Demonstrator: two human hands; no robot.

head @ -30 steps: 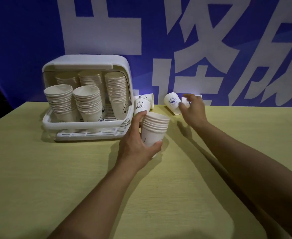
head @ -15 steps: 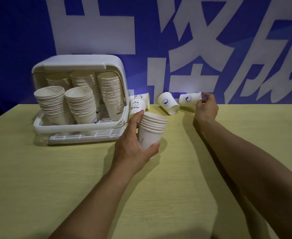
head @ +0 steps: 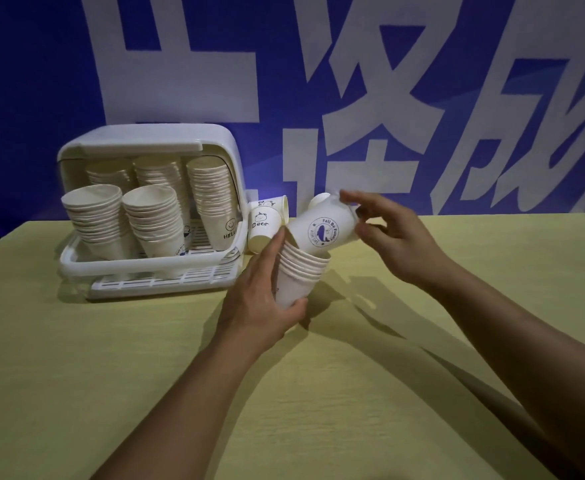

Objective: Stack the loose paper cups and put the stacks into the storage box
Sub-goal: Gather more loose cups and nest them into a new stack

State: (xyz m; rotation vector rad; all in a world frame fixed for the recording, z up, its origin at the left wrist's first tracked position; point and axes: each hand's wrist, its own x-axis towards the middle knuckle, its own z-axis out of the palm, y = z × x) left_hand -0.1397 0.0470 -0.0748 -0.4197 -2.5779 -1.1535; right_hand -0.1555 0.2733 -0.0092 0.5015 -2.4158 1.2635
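Left hand [head: 263, 299] grips the stack [head: 298, 275] above the yellow desk [head: 111, 375]; right hand [head: 384, 237] holds a tilted cup [head: 322, 230] at its mouth. Two loose cups [head: 263, 226] lie just beside the box [head: 145, 216], already packed with stacks. Blue banner [head: 318, 81] behind.

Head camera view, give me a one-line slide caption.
Right hand tips a printed cup into the stack held by the left hand.

Head view, close, looking forward-down over table [head: 76, 375].
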